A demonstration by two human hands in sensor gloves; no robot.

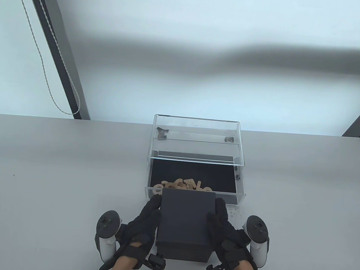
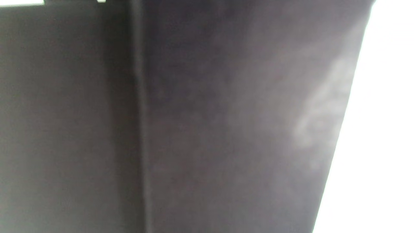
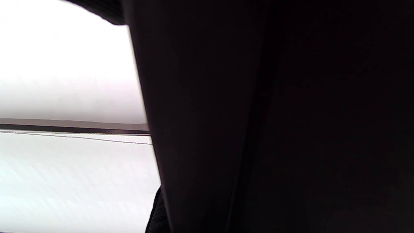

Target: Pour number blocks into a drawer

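A dark box [image 1: 185, 222] is tipped forward over the near rim of the open clear drawer [image 1: 240, 180]. My left hand [image 1: 148, 219] grips its left side and my right hand [image 1: 222, 225] grips its right side. Several tan wooden number blocks [image 1: 182, 184] lie heaped on the drawer's black lining just past the box's far edge. The box fills the left wrist view [image 2: 207, 129] and most of the right wrist view [image 3: 275, 129], both blurred; no fingers show clearly there.
The drawer slides out of a clear acrylic case [image 1: 195, 133] at the far edge of the grey table [image 1: 55, 178]. A dark window frame with a bead cord [image 1: 57, 66] stands behind on the left.
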